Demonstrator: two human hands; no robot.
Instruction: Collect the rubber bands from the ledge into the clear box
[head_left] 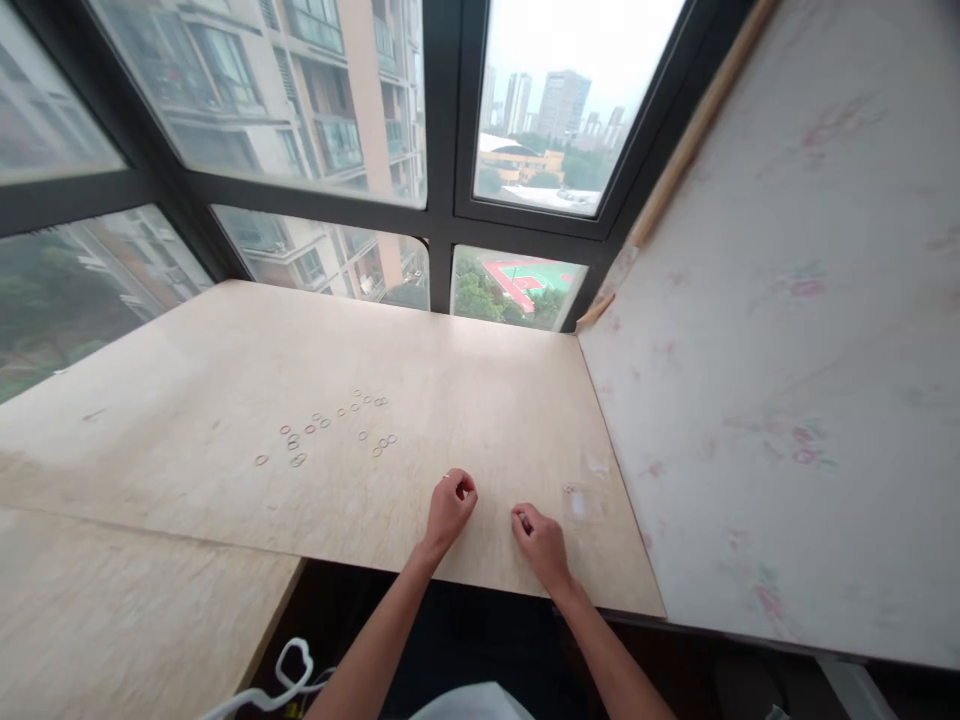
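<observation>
My left hand is over the front of the pale tabletop, fingers curled in toward the thumb. A small light band shows by its index finger; whatever its fingers hold is too small to tell. Close by on the right, my right hand is also closed, thumb against bent fingers, its contents hidden. The two hands are apart. Left of them, several thin small rings lie scattered, some reddish and some greyish, a few overlapping. A small clear plastic bag lies just beyond my right hand.
Dark-framed windows border the table's far side. A flower-patterned wall rises along the right edge. At the lower left, a second pale surface meets the table, and a white cable loops below.
</observation>
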